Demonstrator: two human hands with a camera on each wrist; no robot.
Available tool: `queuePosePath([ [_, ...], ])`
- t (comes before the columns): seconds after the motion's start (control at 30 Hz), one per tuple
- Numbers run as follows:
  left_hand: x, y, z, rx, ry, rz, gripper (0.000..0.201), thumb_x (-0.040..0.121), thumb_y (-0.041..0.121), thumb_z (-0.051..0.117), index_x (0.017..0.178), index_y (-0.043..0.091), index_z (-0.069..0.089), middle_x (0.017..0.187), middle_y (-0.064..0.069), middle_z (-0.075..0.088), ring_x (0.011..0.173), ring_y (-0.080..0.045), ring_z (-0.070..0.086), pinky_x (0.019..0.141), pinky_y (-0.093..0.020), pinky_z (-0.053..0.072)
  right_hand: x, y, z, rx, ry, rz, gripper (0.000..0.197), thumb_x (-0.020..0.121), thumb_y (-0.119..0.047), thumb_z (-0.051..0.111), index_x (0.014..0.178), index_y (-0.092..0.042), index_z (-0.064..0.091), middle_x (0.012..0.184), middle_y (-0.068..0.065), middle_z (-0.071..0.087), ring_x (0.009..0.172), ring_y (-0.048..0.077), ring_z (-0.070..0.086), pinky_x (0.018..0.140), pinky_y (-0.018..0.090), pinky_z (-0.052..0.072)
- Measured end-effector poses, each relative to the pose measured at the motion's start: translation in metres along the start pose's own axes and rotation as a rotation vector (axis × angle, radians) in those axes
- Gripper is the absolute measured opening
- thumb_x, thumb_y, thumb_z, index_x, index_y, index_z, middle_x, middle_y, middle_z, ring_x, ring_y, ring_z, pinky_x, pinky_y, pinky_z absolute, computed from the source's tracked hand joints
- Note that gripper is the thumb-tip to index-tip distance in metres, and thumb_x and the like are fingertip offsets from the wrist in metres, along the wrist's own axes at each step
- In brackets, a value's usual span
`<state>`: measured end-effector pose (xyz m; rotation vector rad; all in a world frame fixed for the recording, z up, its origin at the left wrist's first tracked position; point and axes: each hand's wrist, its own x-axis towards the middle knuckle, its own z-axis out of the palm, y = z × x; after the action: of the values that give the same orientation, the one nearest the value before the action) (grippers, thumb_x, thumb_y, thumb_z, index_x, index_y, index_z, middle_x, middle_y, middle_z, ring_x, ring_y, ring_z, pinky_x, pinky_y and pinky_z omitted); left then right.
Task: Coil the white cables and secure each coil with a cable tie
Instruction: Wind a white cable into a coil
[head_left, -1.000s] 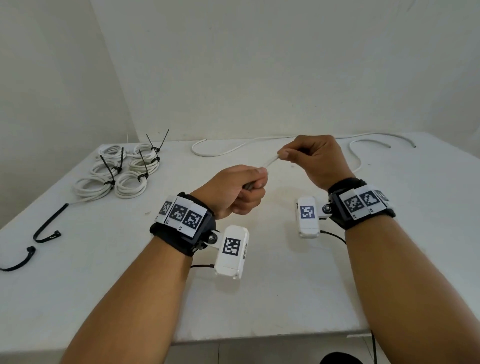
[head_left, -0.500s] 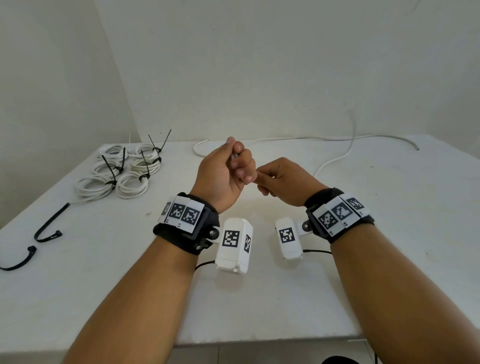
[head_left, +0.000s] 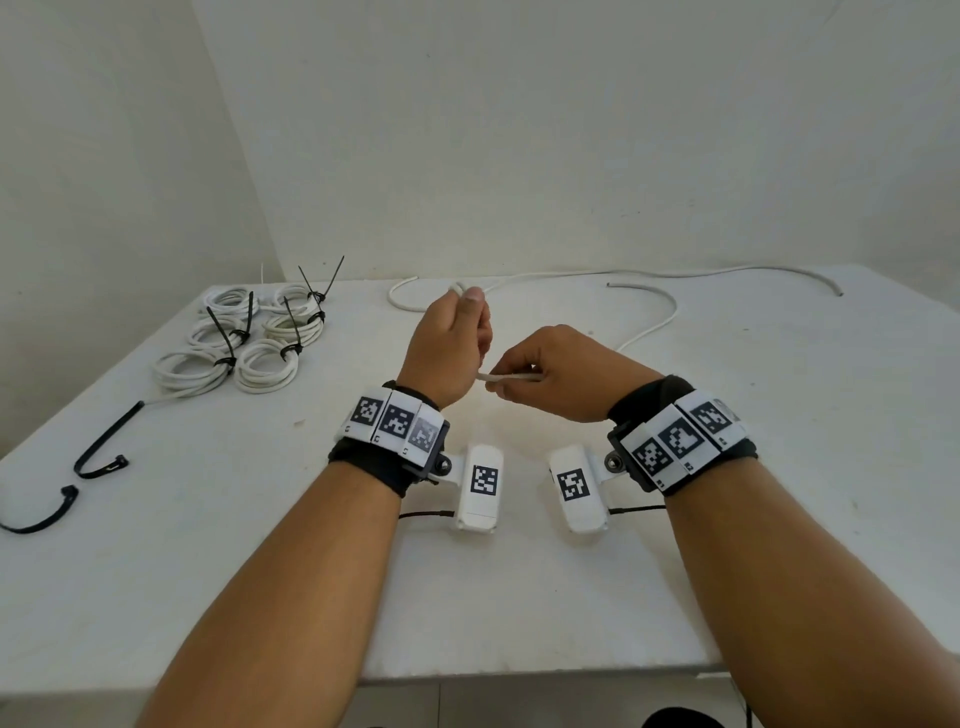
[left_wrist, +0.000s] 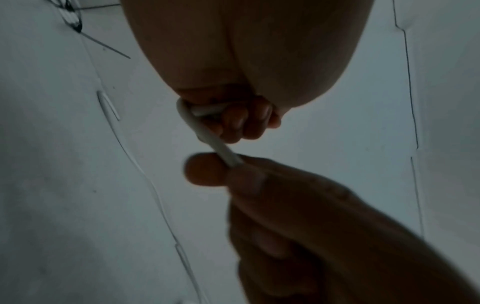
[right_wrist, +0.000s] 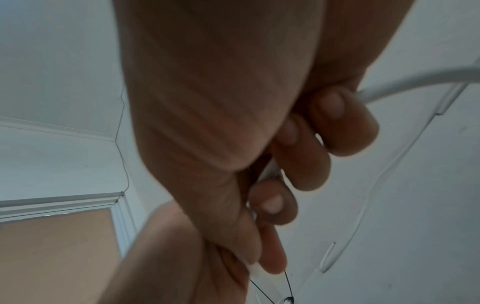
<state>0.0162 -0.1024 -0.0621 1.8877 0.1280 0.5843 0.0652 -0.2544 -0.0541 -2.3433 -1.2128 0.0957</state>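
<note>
A loose white cable (head_left: 654, 325) runs from my hands back across the white table (head_left: 260, 545) toward the far right. My left hand (head_left: 457, 338) is raised over the table's middle and grips the cable's end, which pokes out above the thumb; in the left wrist view the white cable (left_wrist: 205, 129) bends into a small loop under its curled fingers. My right hand (head_left: 550, 379) sits just right of it and pinches the same cable a short way along. In the right wrist view the white cable (right_wrist: 415, 85) leaves the curled fingers to the right.
Several coiled white cables (head_left: 249, 338) bound with black ties lie at the table's far left. Two loose black cable ties (head_left: 104, 441) lie near the left edge. A second loose white cable (head_left: 753, 273) lies along the back right. White walls close the table's back and left.
My left hand has turned upright and risen with the cable end. My right hand has slid back along the cable, forming a first small loop. The cable on the table has shifted nearer.
</note>
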Motion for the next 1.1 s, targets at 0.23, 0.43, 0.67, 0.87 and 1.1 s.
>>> queuePosePath([
  [0.23,0.001,-0.003,-0.012,0.376,-0.364,-0.098,0.038,0.102,0.025,0.031,0.072,0.010,0.048,0.058,0.003,0.054,0.050,-0.011,0.048,0.058,-0.024,0.040,-0.008,0.003,-0.012,0.075,0.137,-0.092,0.008,0.089,-0.024,0.071,0.087,-0.022,0.078,0.063,-0.009,0.064,0.054,0.004,0.052,0.053,0.014,0.039],
  [0.43,-0.007,0.005,-0.006,0.030,-0.490,-0.156,0.046,0.104,0.026,0.027,0.067,0.011,0.049,0.048,-0.004,0.042,0.044,-0.017,0.033,0.050,-0.030,0.030,-0.009,0.014,-0.015,0.266,0.399,-0.134,0.003,0.084,-0.022,0.079,0.086,-0.021,0.078,0.073,-0.011,0.071,0.062,0.004,0.056,0.060,0.013,0.041],
  [0.67,-0.012,0.008,-0.004,-0.396,-0.604,-0.181,0.042,0.095,0.045,0.035,0.060,0.021,0.036,0.045,0.007,0.020,0.042,-0.009,0.015,0.043,-0.019,0.012,-0.002,0.019,-0.015,0.476,0.480,-0.210,0.007,0.087,-0.016,0.076,0.093,-0.018,0.078,0.082,-0.013,0.073,0.079,0.011,0.068,0.075,0.027,0.052],
  [0.87,-0.018,0.022,-0.009,-0.675,-0.714,-0.150,0.045,0.095,0.045,0.034,0.056,0.024,0.039,0.047,0.006,0.014,0.042,-0.010,0.011,0.041,-0.022,0.011,-0.003,0.021,-0.018,0.670,0.485,-0.183,0.013,0.092,-0.029,0.067,0.087,-0.029,0.078,0.063,-0.011,0.062,0.053,0.008,0.044,0.051,0.018,0.036],
  [1.1,-0.010,0.025,-0.012,-0.971,-0.571,0.028,0.036,0.100,0.038,0.031,0.072,0.017,0.040,0.050,0.006,0.030,0.044,-0.011,0.031,0.047,-0.023,0.032,0.001,0.018,-0.005,0.406,0.273,-0.050,0.045,0.101,-0.036,0.054,0.066,-0.010,0.063,0.056,0.006,0.054,0.048,0.012,0.041,0.052,0.024,0.036],
])
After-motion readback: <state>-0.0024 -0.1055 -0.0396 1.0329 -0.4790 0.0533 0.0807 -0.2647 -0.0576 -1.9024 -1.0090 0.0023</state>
